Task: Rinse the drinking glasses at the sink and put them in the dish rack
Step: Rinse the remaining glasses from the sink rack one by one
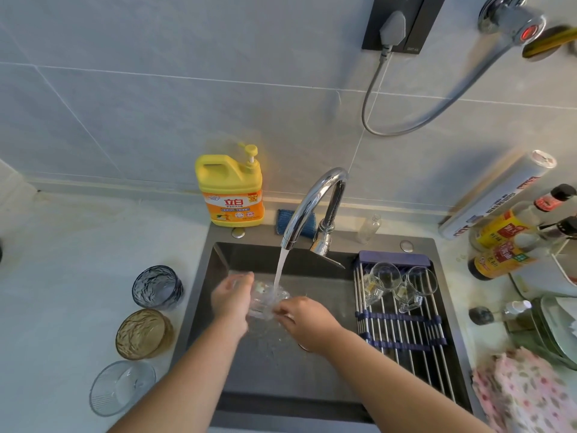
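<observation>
Over the dark sink (312, 382) I hold a clear drinking glass (265, 300) under the water running from the chrome faucet (312, 204). My left hand (231, 300) grips its left side and my right hand (304, 317) holds its right rim. The glass is blurred by water. On the counter to the left stand a blue-grey glass (157, 287), an amber glass (143, 334) and a clear ribbed glass (121, 387). Two clear glasses (384, 281) (418, 287) lie on the roll-up dish rack (402, 326) across the sink's right side.
A yellow dish-soap jug (231, 189) and a blue sponge (295, 223) sit behind the sink. Sauce bottles (505, 242), a foil roll (496, 195), stacked plates (552, 326) and a floral cloth (524, 395) crowd the right counter. A grey cord (374, 98) hangs on the wall.
</observation>
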